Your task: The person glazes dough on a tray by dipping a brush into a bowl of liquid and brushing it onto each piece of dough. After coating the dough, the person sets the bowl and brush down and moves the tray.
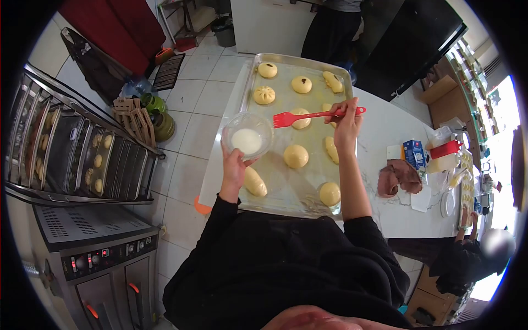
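Observation:
My left hand (234, 170) grips a clear bowl (264, 122) with pale whitish liquid in the bottom, over the left side of a metal baking tray (258, 213). In my right hand (346, 124) is a red pastry brush (313, 115), held by its handle, its bristles pointing left toward the bowl but apart from it. Below the brush lies a dough bun (301, 122), partly hidden by it. Other raw dough pieces include a round bun (296, 157), a long roll (255, 182), a pleated bun (264, 95) and a bun with a dark spot (301, 84).
The tray rests on a white table (385, 118). To the right are a brown cloth (400, 177), a blue packet (414, 154) and containers. A tray rack (124, 165) and an oven (110, 264) stand at left. One person (467, 258) works at right; another (333, 27) stands beyond the table.

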`<act>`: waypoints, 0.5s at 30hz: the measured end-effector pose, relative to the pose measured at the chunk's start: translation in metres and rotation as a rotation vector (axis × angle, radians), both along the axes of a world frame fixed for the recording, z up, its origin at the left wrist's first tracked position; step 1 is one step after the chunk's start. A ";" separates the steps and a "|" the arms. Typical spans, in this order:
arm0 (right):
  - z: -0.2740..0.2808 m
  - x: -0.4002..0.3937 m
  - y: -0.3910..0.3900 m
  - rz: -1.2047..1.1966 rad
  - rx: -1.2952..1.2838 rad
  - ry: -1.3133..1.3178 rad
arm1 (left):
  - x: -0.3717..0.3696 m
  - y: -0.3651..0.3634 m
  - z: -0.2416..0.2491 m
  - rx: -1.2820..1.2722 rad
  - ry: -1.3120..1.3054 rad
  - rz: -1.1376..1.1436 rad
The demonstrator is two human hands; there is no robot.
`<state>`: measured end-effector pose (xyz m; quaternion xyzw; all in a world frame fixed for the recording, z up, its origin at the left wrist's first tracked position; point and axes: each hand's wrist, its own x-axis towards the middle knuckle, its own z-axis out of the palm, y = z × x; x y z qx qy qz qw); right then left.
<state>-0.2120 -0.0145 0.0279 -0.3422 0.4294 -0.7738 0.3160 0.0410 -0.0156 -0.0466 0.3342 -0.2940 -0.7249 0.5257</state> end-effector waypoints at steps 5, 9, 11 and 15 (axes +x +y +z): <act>-0.009 0.051 -0.022 0.074 0.088 0.200 | -0.004 -0.032 -0.007 -0.039 -0.014 -0.094; -0.019 0.068 -0.045 0.019 0.160 0.279 | -0.001 -0.053 -0.001 -0.056 -0.058 -0.133; -0.023 0.070 -0.056 0.025 0.182 0.188 | 0.004 -0.067 -0.010 -0.045 -0.057 -0.148; -0.032 0.056 -0.084 -0.058 0.148 -0.042 | 0.012 -0.088 -0.007 -0.029 -0.032 -0.100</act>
